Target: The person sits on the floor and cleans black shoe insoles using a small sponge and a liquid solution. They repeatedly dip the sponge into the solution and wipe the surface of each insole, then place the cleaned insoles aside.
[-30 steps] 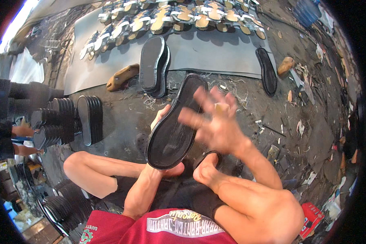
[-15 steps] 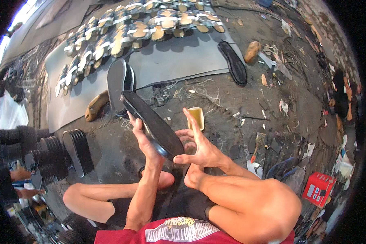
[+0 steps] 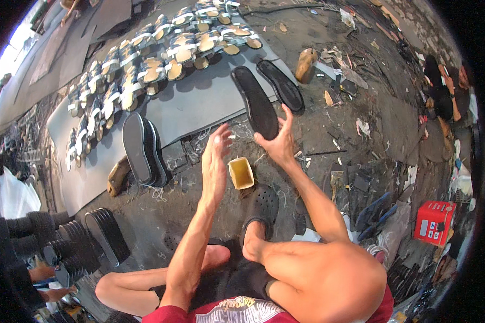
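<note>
Thumb and fingers of my right hand [image 3: 280,141] span the near end of a black shoe sole [image 3: 250,97], which lies beside a second black sole [image 3: 281,86] at the grey sheet's edge. My left hand [image 3: 215,167] is raised, fingers stretched out and holding nothing. Between my hands and a little nearer to me stands a small tub of yellowish liquid [image 3: 241,173]. To the left, several black soles [image 3: 138,148] lie overlapped, partly on the sheet, next to a brown shoe last [image 3: 118,176].
Rows of sandals with white straps [image 3: 151,70] cover the grey sheet [image 3: 199,105]. Stacked black soles [image 3: 106,234] stand at left. Another last [image 3: 306,65] lies far right of centre. A red box [image 3: 434,223], a brush [image 3: 337,184] and scraps lie to the right.
The sole passed from my left hand to my right and moved away to the far right, beside the other sole. My left hand has let go. My right foot, in a clog, shows more fully.
</note>
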### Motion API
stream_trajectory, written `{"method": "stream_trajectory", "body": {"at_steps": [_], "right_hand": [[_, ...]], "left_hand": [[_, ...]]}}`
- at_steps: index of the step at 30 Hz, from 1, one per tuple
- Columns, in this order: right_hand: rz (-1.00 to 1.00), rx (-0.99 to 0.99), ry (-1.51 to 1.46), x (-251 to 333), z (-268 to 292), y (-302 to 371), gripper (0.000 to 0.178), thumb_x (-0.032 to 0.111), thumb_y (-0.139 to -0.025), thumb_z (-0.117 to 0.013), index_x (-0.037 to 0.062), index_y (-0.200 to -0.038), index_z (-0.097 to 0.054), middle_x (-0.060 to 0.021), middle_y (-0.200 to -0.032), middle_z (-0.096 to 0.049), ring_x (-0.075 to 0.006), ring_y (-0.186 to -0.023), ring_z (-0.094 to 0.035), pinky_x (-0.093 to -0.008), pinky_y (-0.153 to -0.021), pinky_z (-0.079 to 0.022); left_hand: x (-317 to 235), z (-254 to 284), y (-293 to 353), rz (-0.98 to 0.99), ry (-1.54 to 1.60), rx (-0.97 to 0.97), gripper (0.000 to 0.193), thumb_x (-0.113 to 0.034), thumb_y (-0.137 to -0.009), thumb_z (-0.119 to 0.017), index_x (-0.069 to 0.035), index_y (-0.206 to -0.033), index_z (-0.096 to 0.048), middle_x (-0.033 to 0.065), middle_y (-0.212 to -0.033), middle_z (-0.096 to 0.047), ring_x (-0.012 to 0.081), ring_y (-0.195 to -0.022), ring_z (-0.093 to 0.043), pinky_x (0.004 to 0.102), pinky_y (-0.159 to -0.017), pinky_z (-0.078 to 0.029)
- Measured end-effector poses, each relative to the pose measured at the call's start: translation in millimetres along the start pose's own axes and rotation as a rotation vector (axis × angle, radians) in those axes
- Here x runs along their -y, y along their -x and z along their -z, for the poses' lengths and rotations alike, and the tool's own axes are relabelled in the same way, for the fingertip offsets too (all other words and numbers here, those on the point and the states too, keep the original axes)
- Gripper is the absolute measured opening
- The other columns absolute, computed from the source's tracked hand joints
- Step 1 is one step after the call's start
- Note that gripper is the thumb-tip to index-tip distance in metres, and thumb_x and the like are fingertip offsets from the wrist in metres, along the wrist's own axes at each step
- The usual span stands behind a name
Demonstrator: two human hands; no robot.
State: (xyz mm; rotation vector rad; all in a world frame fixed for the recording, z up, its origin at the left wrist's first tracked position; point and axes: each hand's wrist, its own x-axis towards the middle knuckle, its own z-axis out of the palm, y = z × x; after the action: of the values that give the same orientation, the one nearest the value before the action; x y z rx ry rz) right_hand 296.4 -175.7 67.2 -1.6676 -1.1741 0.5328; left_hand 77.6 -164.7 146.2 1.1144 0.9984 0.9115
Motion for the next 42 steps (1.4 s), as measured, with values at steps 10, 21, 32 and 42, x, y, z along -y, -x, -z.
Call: {"method": "stream_trajectory", "body": {"at_steps": [10, 21, 32, 42], "right_hand": [[0.061, -0.199, 0.397, -77.4, -49.1, -44.2, 0.099, 0.018, -0.074, -0.093, 0.009, -0.157, -0.039, -0.0262, -0.134, -0.056, -0.0447, -0.127, -0.052, -0.0558, -0.111, -0.045], [0.048, -0.273, 0.445, -95.0, -59.1, -75.3, 0.098, 0.025, -0.073, -0.096, 0.0123, -0.152, -0.041, -0.0228, -0.12, -0.053, -0.0424, -0.116, -0.052, -0.0557, -0.102, -0.046], [0.345, 0.065, 0.308, 15.9, -14.0, 30.5, 0.054, 0.037, -0.098, -0.077, 0.0058, -0.141, -0.063, -0.0279, -0.158, -0.048, -0.0496, -0.144, -0.046, -0.0588, -0.12, -0.038], [0.441, 0.537, 0.686, 18.1, -30.9, 110.7, 0.064, 0.055, -0.108, -0.056, -0.0002, -0.136, -0.072, -0.0131, -0.182, -0.016, -0.041, -0.166, -0.014, -0.0707, -0.129, -0.016]], "left_hand": [[8.8, 34.9, 51.3, 0.066, 0.03, -0.248, 0.069, -0.057, -0.112, -0.048, -0.002, -0.153, -0.057, 0.0159, -0.148, -0.062, 0.0242, -0.128, -0.062, 0.0413, -0.111, -0.047], [-15.3, 104.1, 31.2, -0.275, -0.327, -0.572, 0.042, -0.029, -0.112, -0.059, 0.002, -0.141, -0.066, 0.0131, -0.135, -0.07, 0.0218, -0.126, -0.064, 0.0382, -0.113, -0.047], [21.9, 271.5, -31.3, 0.244, -1.105, -0.759, 0.148, -0.068, -0.076, -0.09, 0.025, -0.161, -0.013, 0.0433, -0.165, -0.035, 0.049, -0.158, -0.034, 0.0477, -0.132, -0.028], [36.1, 272.1, -30.7, 0.026, -0.933, -0.894, 0.071, -0.036, -0.08, -0.089, 0.01, -0.129, -0.067, 0.029, -0.12, -0.075, 0.0419, -0.113, -0.073, 0.0481, -0.102, -0.056]]}}
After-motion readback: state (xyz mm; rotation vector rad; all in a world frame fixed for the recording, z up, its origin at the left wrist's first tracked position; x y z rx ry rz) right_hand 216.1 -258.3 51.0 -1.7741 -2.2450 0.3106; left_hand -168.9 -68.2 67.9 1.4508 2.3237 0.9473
